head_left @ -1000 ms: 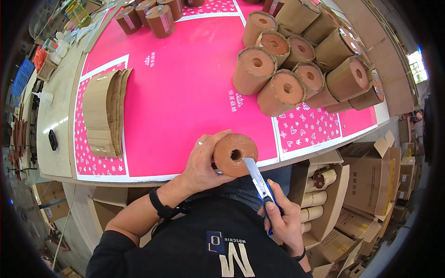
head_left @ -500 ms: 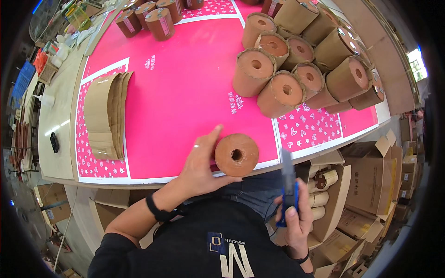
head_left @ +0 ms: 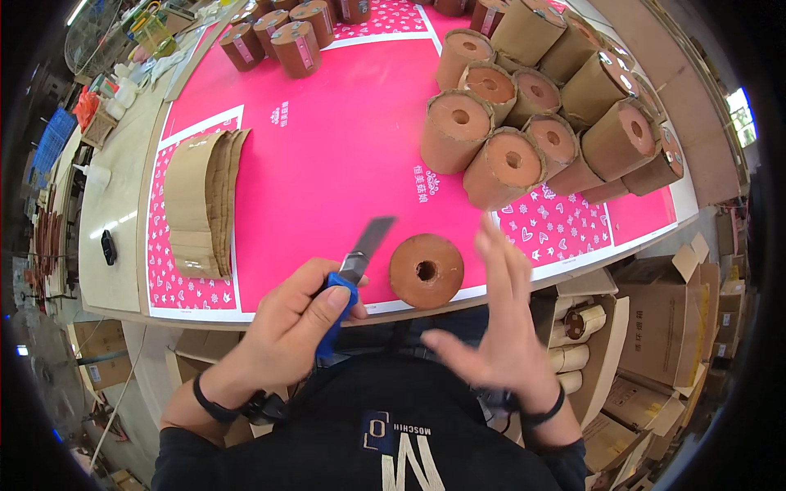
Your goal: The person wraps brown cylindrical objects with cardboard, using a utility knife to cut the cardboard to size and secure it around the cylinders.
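Gripped in the closed left hand point(head_left: 282, 327) was a blue-handled utility knife point(head_left: 350, 278), blade bared toward the brown roll point(head_left: 426, 270) lying at the pink sheet's point(head_left: 327, 164) near edge. The right hand point(head_left: 499, 327) was spread open, empty, just beside the roll; a slip could have cut it. Stacked brown rolls point(head_left: 532, 106) were piled far right, flat card pieces point(head_left: 201, 200) left, open cartons point(head_left: 655, 319) below.

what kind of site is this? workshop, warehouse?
Likely a small packing or craft workshop: stacked brown paper-wrapped rolls on a pink printed table cover, open cardboard cartons holding more rolls beside it, a utility knife in the left hand.
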The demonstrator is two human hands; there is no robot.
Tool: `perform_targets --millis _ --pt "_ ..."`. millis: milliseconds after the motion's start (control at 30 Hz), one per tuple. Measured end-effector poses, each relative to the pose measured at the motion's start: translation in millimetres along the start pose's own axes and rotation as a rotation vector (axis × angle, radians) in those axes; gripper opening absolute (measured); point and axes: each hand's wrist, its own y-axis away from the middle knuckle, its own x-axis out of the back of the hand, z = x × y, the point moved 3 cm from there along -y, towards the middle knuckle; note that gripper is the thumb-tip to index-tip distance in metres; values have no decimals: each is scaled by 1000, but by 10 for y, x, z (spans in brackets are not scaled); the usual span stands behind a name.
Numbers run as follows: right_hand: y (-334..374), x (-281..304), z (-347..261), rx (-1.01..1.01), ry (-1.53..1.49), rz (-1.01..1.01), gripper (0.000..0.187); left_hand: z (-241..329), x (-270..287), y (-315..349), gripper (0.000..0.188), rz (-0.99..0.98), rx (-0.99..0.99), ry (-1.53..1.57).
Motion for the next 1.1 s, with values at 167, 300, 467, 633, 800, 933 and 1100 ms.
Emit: perform_targets --millis 167,300,467,633,800,933,1100 --pt "-36 -495 501 -151 -498 -125 107 21 176 -152 23 -139 132 -307" --pt "22 -662 291 -116 -136 95 109 174 127 -311 31 -39 2 -829" --pt "49 -712 259 -53 -199 159 113 216 99 -423 37 -3 -159 -1123" --pt "79 -901 458 -185 -675 87 110 166 87 -565 42 49 -333 -1339" --pt "33 -826 498 -180 -575 -27 103 207 133 -670 49 -20 -398 -1405" --pt "-24 -800 536 -176 -633 -129 101 205 169 -841 55 -104 -480 -1429" --pt "-44 -786 589 -211 -696 -202 101 239 155 -966 57 -215 -378 -1451"
